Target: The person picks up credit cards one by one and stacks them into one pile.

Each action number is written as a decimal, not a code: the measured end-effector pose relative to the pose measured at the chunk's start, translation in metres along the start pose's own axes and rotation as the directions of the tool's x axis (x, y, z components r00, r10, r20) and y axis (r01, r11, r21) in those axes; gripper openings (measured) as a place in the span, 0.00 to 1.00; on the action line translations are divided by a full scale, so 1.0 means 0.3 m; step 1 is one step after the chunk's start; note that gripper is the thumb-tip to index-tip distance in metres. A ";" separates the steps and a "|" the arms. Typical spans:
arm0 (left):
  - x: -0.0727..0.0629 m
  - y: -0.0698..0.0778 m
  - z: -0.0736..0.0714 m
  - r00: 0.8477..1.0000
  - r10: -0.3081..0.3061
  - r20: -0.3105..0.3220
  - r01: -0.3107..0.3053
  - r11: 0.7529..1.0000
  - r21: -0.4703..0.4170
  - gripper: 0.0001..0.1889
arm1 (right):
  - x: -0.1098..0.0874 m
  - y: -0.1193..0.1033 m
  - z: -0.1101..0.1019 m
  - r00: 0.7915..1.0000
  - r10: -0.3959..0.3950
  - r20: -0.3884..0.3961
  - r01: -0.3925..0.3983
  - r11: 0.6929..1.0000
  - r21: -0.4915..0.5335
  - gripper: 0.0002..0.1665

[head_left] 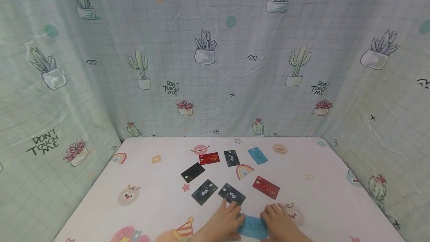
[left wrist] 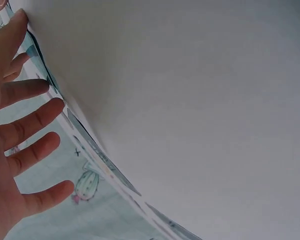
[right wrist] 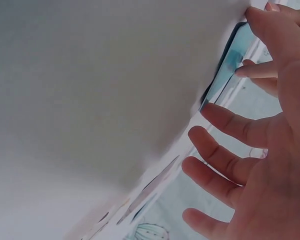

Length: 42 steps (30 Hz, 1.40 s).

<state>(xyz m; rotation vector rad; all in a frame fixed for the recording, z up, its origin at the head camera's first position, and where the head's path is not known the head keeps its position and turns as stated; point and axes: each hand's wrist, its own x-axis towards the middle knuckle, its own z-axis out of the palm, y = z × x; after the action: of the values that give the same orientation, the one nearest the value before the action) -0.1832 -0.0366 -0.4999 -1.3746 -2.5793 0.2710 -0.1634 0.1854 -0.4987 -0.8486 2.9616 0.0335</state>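
Observation:
In the head view a blue VIP card (head_left: 252, 227) is at the near middle of the table, between the two hands. My left hand (head_left: 224, 220) is at its left end, thumb and index finger at the corners; the other fingers spread apart in the left wrist view. At the right end, my right hand (head_left: 278, 222) holds the card's edges the same way, thumb near and index finger far. The right wrist view shows the blue card (right wrist: 229, 62) edge-on, low over the white tabletop. A dark grey Vip card (head_left: 232, 193) lies just beyond the left fingertips.
Further back lie another dark Vip card (head_left: 204, 192), a black card (head_left: 193, 172), a red VIP card (head_left: 209, 158), a small dark Vip card (head_left: 231, 158) and a second blue card (head_left: 258, 155). Another red card (head_left: 266, 187) lies beyond the right hand. A cactus-print curtain (head_left: 215, 96) surrounds the table.

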 end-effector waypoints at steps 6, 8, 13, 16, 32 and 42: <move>0.001 0.003 -0.001 1.000 0.003 -0.024 -0.003 1.000 0.025 0.27 | 0.002 0.005 0.008 1.000 -0.015 -0.012 0.015 1.000 -0.017 0.50; 0.004 0.003 -0.001 1.000 -0.001 -0.019 0.001 1.000 0.017 0.27 | 0.004 0.006 0.009 1.000 -0.023 -0.018 0.022 1.000 -0.017 0.51; 0.009 0.002 0.003 1.000 0.000 -0.022 0.001 1.000 0.022 0.25 | 0.006 0.009 0.004 1.000 -0.030 0.003 0.030 1.000 0.009 0.50; 0.011 0.001 0.006 1.000 0.010 -0.024 -0.010 1.000 0.024 0.24 | 0.005 0.010 -0.001 0.999 -0.026 0.030 0.025 0.999 0.039 0.49; 0.025 -0.024 -0.001 0.998 0.061 -0.009 -0.060 0.996 0.065 0.25 | 0.021 0.024 0.005 0.998 -0.037 0.051 0.035 0.998 0.052 0.47; 0.033 -0.023 0.005 0.998 0.060 -0.010 -0.060 0.997 0.039 0.24 | 0.027 0.028 0.008 0.997 -0.065 0.049 0.063 0.997 0.050 0.48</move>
<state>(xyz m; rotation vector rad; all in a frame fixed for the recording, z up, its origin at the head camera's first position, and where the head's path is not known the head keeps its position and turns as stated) -0.1944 -0.0323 -0.4988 -1.4373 -2.5129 0.3199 -0.1747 0.1883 -0.5015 -0.9212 2.8740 -0.0192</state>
